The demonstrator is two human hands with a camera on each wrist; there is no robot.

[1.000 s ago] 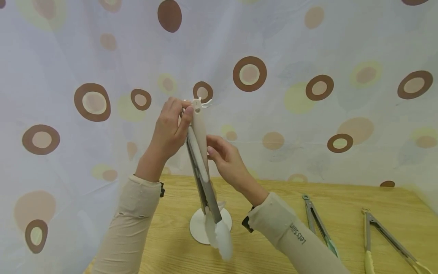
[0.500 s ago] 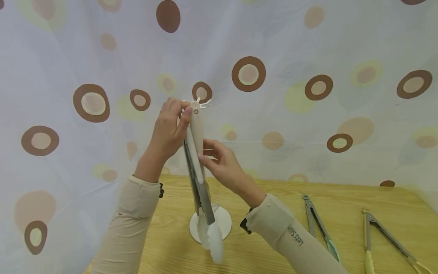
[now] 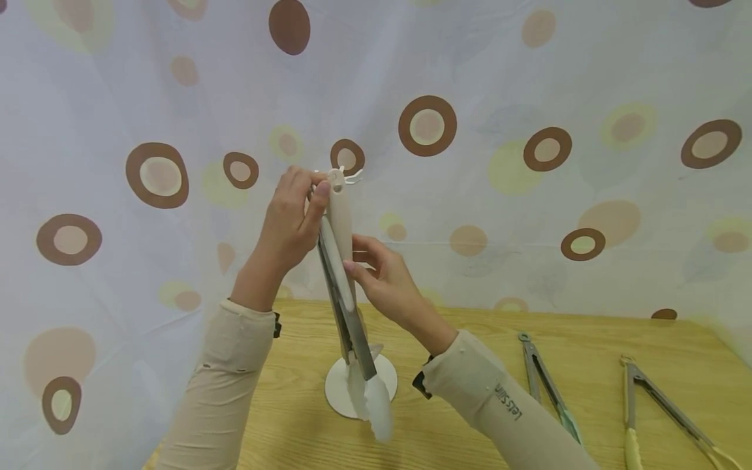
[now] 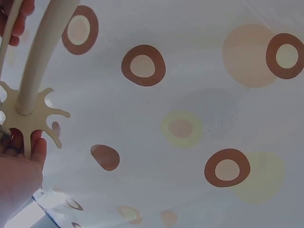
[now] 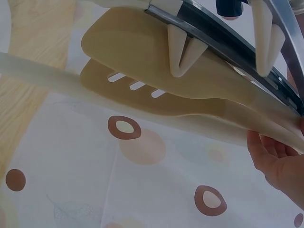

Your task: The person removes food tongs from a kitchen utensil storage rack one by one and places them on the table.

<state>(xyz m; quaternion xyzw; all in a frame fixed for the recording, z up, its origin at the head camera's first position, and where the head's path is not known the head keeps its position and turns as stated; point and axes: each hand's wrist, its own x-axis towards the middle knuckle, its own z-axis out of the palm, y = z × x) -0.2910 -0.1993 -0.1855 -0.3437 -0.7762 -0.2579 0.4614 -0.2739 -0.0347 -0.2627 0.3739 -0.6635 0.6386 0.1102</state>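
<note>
My left hand (image 3: pixel 288 215) is at the top of a cream utensil stand, near its hooked top (image 4: pixel 35 111). It grips the upper end of metal tongs (image 3: pixel 352 320) with pale handle covers and whitish tips, which hang downward beside the pole (image 4: pixel 40 57). Its fingertips are partly hidden by the hooks. Lower down, my right hand (image 3: pixel 388 281) pinches the handle (image 3: pixel 339 228) of a hanging beige turner, thumb in front and fingers behind. Close by in the right wrist view hang a plain beige turner (image 5: pixel 137 52) and a slotted one (image 5: pixel 123 88).
The stand's round white base (image 3: pixel 337 391) rests on a wooden table (image 3: pixel 458 365). Green-tipped tongs (image 3: pixel 546 372) and yellow-tipped tongs (image 3: pixel 658 398) lie on the table at the right. A white curtain (image 3: pixel 499 78) with brown rings hangs behind.
The tongs' lower end swings left, then back right a little. My right thumb has come in against the hanging handle. My left hand stays at the stand's top.
</note>
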